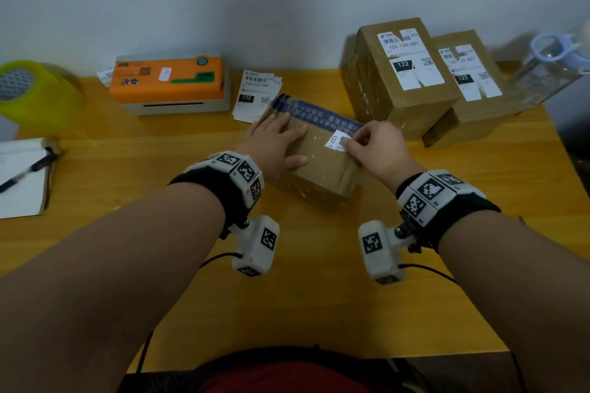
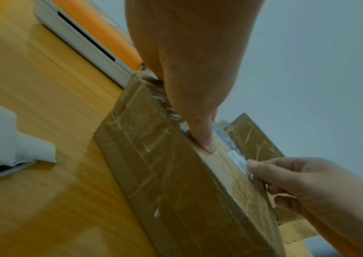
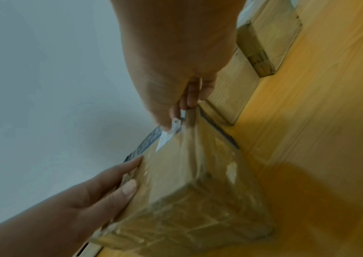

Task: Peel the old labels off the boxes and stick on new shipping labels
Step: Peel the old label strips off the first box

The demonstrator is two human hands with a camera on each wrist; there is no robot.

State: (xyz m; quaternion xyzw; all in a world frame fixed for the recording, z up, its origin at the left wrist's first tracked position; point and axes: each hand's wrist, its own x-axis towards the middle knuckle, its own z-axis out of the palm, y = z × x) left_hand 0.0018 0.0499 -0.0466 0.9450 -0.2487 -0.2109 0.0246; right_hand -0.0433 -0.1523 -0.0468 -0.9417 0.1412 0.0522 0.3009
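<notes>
On the wooden counter (image 1: 159, 265), an orange-topped printer (image 1: 169, 83) sits at 11 o'clock against the wall. A yellow-green tape roll (image 1: 35, 92) lies at 10 o'clock. A notepad (image 1: 22, 179) with a pen (image 1: 28, 169) lies at 9. A clear container (image 1: 552, 67), perhaps a bottle, is at 2.

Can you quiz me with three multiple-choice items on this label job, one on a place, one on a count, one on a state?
1. Where is the label printer? A far left of the table, by the wall; B on the boxes; C under the left hand.
2. How many labelled boxes stand at the far right? A one; B two; C four.
3. What is the right hand doing? A resting flat; B pinching the small label; C holding a pen.

Key: A, it sits against the wall; B, two side by side; B, fingertips grip the label on the near box while the left hand presses it.
</notes>
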